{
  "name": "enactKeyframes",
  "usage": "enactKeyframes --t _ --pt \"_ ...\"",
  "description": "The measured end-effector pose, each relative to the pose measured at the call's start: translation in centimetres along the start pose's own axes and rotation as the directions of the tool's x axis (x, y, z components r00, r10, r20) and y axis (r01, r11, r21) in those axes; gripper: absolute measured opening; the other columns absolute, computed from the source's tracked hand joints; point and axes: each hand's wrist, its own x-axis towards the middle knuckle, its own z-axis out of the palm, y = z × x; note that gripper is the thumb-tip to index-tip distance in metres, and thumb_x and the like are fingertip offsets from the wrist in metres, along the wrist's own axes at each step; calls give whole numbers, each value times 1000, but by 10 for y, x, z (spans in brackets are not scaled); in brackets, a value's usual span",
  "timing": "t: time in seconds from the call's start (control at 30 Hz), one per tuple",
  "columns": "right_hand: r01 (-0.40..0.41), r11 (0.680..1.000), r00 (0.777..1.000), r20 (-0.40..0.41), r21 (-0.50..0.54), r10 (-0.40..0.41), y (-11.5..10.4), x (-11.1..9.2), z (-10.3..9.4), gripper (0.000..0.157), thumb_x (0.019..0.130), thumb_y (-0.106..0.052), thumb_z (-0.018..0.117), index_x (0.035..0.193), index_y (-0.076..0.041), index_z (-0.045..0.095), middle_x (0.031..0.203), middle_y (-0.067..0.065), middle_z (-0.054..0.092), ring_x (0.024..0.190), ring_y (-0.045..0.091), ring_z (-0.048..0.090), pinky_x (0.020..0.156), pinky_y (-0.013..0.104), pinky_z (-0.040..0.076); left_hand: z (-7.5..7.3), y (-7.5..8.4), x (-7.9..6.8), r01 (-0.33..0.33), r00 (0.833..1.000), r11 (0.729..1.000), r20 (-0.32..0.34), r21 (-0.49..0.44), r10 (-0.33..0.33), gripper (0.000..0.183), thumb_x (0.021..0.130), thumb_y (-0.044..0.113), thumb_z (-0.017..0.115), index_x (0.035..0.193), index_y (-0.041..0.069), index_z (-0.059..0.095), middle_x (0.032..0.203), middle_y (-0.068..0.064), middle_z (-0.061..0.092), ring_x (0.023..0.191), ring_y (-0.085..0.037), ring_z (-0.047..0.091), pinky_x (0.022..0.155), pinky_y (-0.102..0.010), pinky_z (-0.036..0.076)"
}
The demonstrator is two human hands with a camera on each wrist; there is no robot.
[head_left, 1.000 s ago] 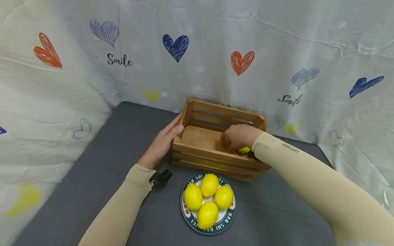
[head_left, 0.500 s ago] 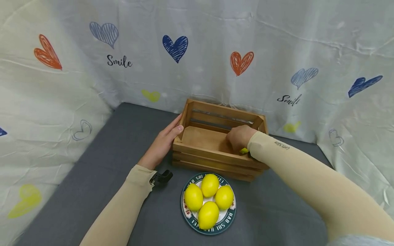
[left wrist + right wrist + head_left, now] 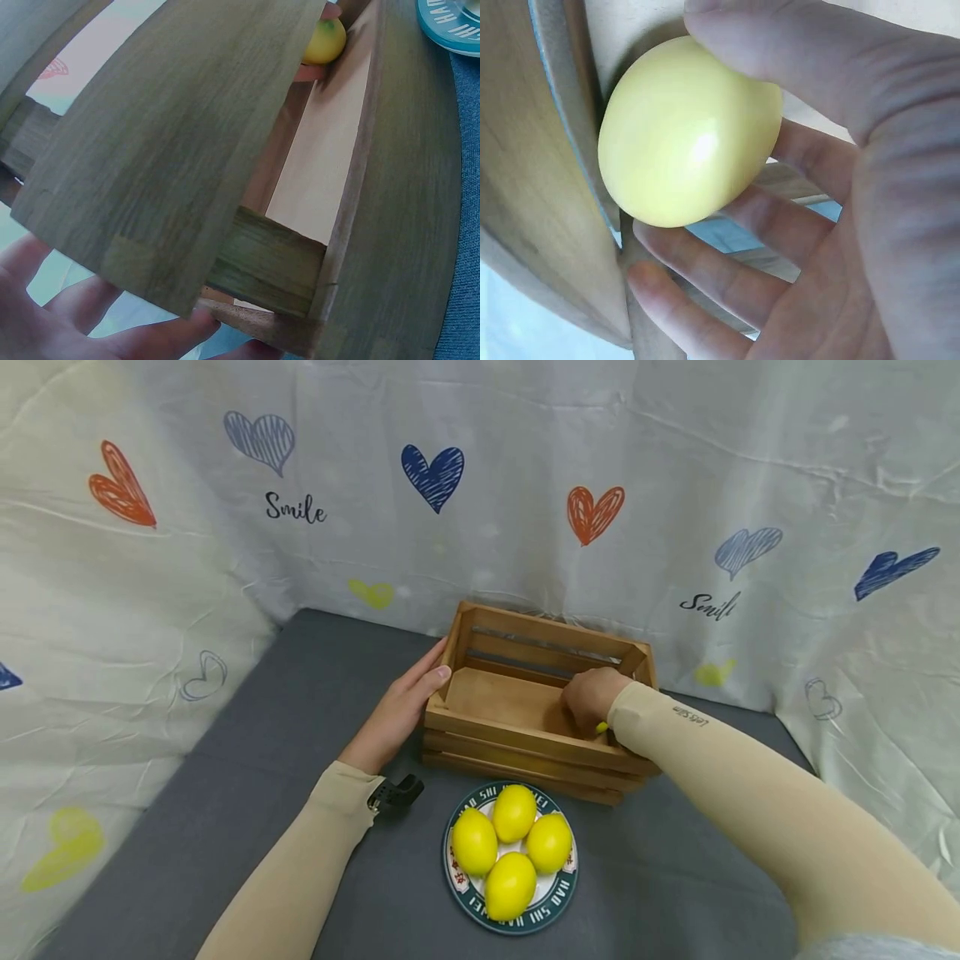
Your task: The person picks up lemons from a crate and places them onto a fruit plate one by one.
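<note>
A slatted wooden crate [image 3: 517, 743] stands on the grey table, tilted slightly in the head view. My left hand [image 3: 393, 714] rests against its left end, with the fingers fairly straight on the outer side and the thumb near the rim. Inside the crate's right end, my right hand [image 3: 592, 693] holds a yellow lemon [image 3: 682, 139] between thumb and fingers. From the head view only a sliver of that lemon shows. In the right wrist view it sits close to the crate's wooden wall [image 3: 555, 195]. The left wrist view shows the lemon beyond the slats.
In front of the crate, a green-rimmed plate [image 3: 555, 906] bears several lemons [image 3: 510, 885]. A white curtain [image 3: 510, 468] printed with hearts hangs behind and beside the grey tabletop [image 3: 285, 710]. A dark strap [image 3: 397, 792] is around my left wrist.
My right hand has shifted a little rightward inside the crate with the lemon, and less of the lemon shows. The left hand, crate and plate stay in place.
</note>
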Motion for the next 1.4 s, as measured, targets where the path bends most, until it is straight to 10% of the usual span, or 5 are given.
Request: enactKeyframes --t 0.37,0.9,1.4 --pt "10 1000 1000 -10 17 -10 3 -2 -3 32 88 -7 80 119 -14 74 106 5 68 82 20 59 61 28 46 0 -2 1 -2 1000 1000 -1 -3 2 61 110 61 51 166 53 30 178 12 26 167 -20 23 136 -56 19" --pt "98 975 974 -219 202 -53 0 -33 -26 50 92 -21 84 140 -20 71 133 6 72 106 26 63 97 46 58 0 -2 3 10 1000 1000 0 6 -10 59 111 60 51 166 54 30 178 16 24 168 -20 21 137 -58 16" --pt "239 946 853 -512 218 -97 -13 -103 -38 43 92 -31 86 131 -27 71 125 -1 69 102 24 62 89 44 57 0 0 2 17 1000 999 -3 29 -17 59 109 64 50 164 58 29 177 21 23 168 -18 18 136 -61 15"
